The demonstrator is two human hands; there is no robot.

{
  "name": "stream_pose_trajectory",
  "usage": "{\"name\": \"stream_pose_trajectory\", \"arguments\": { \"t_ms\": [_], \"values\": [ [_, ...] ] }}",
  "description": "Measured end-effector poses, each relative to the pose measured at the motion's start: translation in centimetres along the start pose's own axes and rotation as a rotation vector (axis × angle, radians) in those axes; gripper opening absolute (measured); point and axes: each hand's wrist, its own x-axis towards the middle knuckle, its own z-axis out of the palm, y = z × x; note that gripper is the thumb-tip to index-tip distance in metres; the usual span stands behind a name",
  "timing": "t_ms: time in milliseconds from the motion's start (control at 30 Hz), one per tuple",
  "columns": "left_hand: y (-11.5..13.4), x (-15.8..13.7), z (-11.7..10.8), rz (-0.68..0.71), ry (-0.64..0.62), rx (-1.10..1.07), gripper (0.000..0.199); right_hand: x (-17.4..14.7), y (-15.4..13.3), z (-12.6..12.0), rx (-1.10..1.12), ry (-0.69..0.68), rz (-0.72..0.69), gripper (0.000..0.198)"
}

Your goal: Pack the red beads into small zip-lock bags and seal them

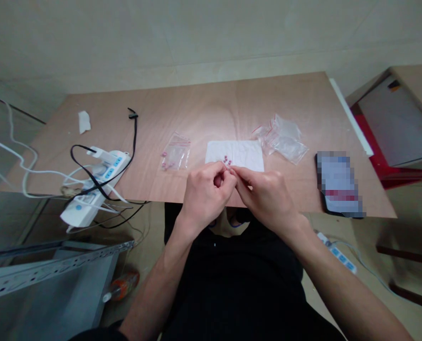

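Note:
My left hand (208,189) and my right hand (268,194) meet over the front edge of the table, fingertips pinched together. Whatever sits between the fingertips is too small to make out. Just beyond them lies a white sheet (243,150) with several small pink pieces (227,160) on it, partly hidden by my fingers. A clear zip bag (178,149) with a few pink pieces in or on it lies left of the sheet. To the right, a loose heap of clear zip bags (282,137) touches or nearly touches the sheet.
A white power strip (90,199) with tangled cables takes up the table's left end, near a scrap of white paper (84,121). At the right front edge lies a phone (340,184). Below are a second power strip (341,255) and an orange bottle (123,286).

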Motion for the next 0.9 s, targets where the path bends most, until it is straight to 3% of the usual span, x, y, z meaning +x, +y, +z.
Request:
{"name": "stream_pose_trajectory", "arguments": {
  "t_ms": [167,267,433,600,700,767,900],
  "values": [
    [0.3,-0.5,0.2,-0.008,0.09,0.067,0.031,-0.6,0.6,-1.2,-0.162,0.125,0.057,0.03],
    [0.4,-0.7,0.1,0.013,0.078,0.039,0.028,-0.7,1.2,-2.0,-0.165,0.142,0.101,0.027],
    [0.8,0.0,0.0,0.035,0.077,-0.019,0.026,-0.4,2.1,-2.4,0.071,0.078,0.054,0.051],
    [0.7,1.2,0.5,0.0,0.033,-0.138,0.028,0.0,3.6,-2.4,0.375,0.017,-0.068,0.037],
    [0.4,1.8,1.1,-0.019,0.017,-0.237,0.03,0.1,4.4,-1.7,0.566,-0.055,-0.089,0.059],
    [0.2,2.3,1.4,-0.039,-0.01,-0.308,0.031,0.1,4.8,-0.9,0.629,0.003,-0.081,0.068],
    [-0.5,3.2,2.2,-0.121,-0.005,-0.477,0.035,0.5,5.2,0.2,0.629,0.125,-0.014,0.046]
  ]
}}
